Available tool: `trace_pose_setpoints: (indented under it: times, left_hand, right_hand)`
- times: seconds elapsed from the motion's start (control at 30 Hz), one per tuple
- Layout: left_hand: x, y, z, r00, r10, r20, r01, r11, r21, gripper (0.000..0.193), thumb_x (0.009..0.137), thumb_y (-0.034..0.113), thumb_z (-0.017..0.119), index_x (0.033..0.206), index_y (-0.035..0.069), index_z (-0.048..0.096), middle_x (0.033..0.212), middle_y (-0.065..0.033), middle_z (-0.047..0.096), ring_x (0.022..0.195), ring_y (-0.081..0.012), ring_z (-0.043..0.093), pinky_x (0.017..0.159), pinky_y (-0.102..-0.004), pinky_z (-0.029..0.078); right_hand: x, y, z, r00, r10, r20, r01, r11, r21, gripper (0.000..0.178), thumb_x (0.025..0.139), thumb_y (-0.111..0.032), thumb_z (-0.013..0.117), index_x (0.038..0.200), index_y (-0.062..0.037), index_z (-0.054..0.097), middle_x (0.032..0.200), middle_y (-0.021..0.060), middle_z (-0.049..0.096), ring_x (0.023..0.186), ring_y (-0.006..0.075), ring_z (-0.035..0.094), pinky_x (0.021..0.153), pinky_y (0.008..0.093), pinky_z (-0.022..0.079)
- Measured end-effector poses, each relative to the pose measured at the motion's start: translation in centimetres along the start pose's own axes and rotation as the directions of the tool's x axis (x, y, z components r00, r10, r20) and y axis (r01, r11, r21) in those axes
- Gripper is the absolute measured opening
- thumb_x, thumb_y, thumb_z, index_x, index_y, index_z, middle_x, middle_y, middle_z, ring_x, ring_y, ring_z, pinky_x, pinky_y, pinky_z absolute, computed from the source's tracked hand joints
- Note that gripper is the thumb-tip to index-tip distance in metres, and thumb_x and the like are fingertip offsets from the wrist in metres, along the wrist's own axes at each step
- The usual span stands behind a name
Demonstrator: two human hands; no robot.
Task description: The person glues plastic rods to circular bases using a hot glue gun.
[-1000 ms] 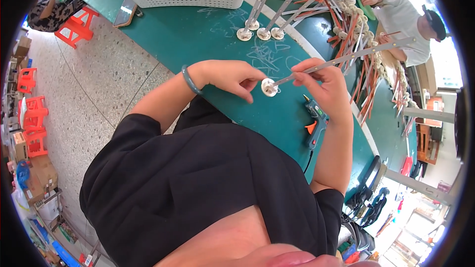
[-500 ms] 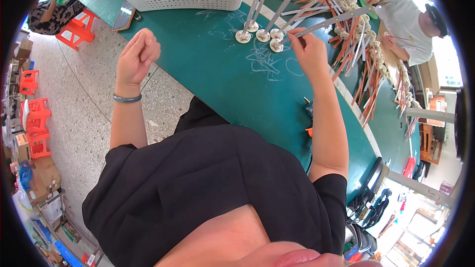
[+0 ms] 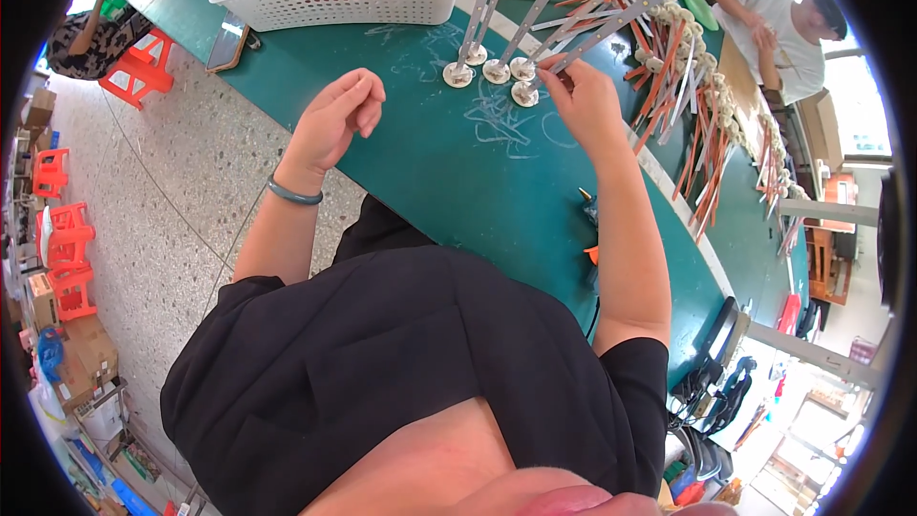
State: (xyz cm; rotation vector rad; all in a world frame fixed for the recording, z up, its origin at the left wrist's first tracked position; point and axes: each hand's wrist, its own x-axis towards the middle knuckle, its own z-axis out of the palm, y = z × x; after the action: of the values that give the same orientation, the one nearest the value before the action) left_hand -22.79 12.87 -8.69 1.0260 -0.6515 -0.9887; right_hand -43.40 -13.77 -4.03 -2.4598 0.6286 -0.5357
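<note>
My right hand (image 3: 581,100) pinches a grey strip (image 3: 611,27) dotted with small spots, close to its lower end. That end meets a round cream disc (image 3: 524,94) lying on the green table. Several similar discs (image 3: 458,75) are grouped beside it, each with its own grey strip (image 3: 544,2) slanting up toward the far side. Off to the left, my left hand (image 3: 339,119) hovers over the table edge, apart from the discs. Its fingers are curled inward, and whatever they may hold is hidden.
A white perforated basket (image 3: 334,2) of strips stands at the far left, near a phone (image 3: 227,43). Orange and white strips (image 3: 669,86) heap at right, opposite a seated co-worker (image 3: 778,33). A blue tool with a metal tip (image 3: 588,205) lies by my right forearm.
My left hand has moved right, toward the table, and its curl has loosened. The right hand keeps its pinch on the strip, shifted slightly left in view. The co-worker's hands have come together.
</note>
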Motion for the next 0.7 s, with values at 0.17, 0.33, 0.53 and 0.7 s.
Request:
trace_pose_setpoints:
  times: [0.17,0.33,0.53,0.7]
  left_hand:
    - [-0.2,-0.6,-0.4,0.999,-0.029,-0.024,0.030,0.999,0.045,0.027,0.107,0.027,0.046,0.095,0.006,0.058,0.068,0.0034,0.046,0.063,-0.0089,0.045,0.060,-0.0226,0.038]
    - [0.0,-1.1,0.1,0.998,-0.053,-0.022,0.054,0.996,0.067,0.022,0.105,0.022,0.050,0.101,0.004,0.061,0.070,0.0034,0.048,0.065,-0.0071,0.045,0.061,-0.0209,0.039]
    - [1.5,-1.5,4.6,0.983,-0.035,0.181,-0.047,0.902,0.430,0.052,0.092,0.015,0.070,0.139,0.003,0.052,0.074,0.0043,0.053,0.069,-0.0033,0.049,0.062,-0.0193,0.040]
    - [4.3,-2.6,7.6,0.895,-0.069,0.442,-0.276,0.693,0.666,0.070,0.088,0.043,0.074,0.142,0.006,0.049,0.071,-0.0020,0.058,0.064,-0.0154,0.053,0.063,-0.0306,0.045]
  right_hand:
    - [-0.5,1.2,0.5,1.000,0.003,-0.009,-0.002,1.000,0.021,0.016,0.090,-0.019,0.069,0.100,-0.0061,0.070,0.083,0.0113,0.070,0.070,0.0269,0.066,0.067,0.0368,0.052]
    - [-0.9,0.4,0.2,0.999,0.054,0.009,-0.054,0.998,-0.026,0.019,0.092,-0.016,0.068,0.106,-0.0031,0.070,0.079,0.0093,0.070,0.071,0.0178,0.066,0.068,0.0288,0.052]
    - [-2.5,-1.6,-1.5,0.990,0.015,0.139,-0.047,0.973,0.228,0.015,0.092,-0.008,0.064,0.105,-0.0009,0.070,0.082,0.0073,0.071,0.076,0.0139,0.066,0.072,0.0276,0.052]
    - [-4.0,-4.2,-2.6,0.976,-0.068,0.206,0.006,0.958,0.288,0.014,0.092,-0.009,0.066,0.102,-0.0009,0.071,0.086,0.0105,0.071,0.072,0.0192,0.066,0.069,0.0303,0.052]
